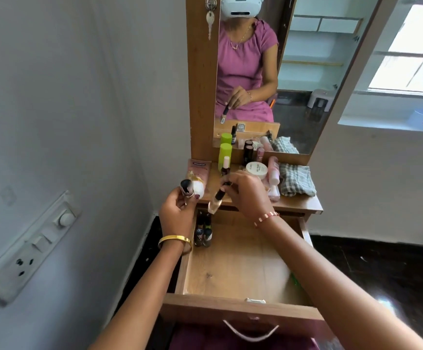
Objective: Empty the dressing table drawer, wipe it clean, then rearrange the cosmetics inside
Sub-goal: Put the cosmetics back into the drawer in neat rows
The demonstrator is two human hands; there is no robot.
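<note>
- Switch panel [32, 245] with sockets and a dial sits on the pale wall at far left.
- Left hand [177, 210], a gold bangle [175, 242] on its wrist, curls its fingers around a small dark-capped cosmetic [187, 188] held up just left of the dressing table top [299, 203].
- Pink tube [197, 176] lies at the top's left edge, directly behind that hand.
- Four small dark bottles [203, 232] stand clustered in the far left corner of the open drawer [240, 263], whose wooden floor is otherwise bare.
- Green cylinder [225, 153] stands upright against the mirror [281, 72], with a small pink-topped bottle just in front of it.
- Right hand [248, 193], wearing a beaded bracelet [266, 218], pinches the dark cap of a slim clear bottle [216, 202], which hangs tilted over the drawer's back edge, between the two hands.
- White round jar [256, 170] rests on the table top behind the right hand, dark lipstick-like tubes behind it.
- Pink bottles [273, 175] lie beside the jar.
- Checked cloth [296, 182] sits folded at the right end of the top, touching the pink bottles.
- Window [412, 46] lights the room at far right.
</note>
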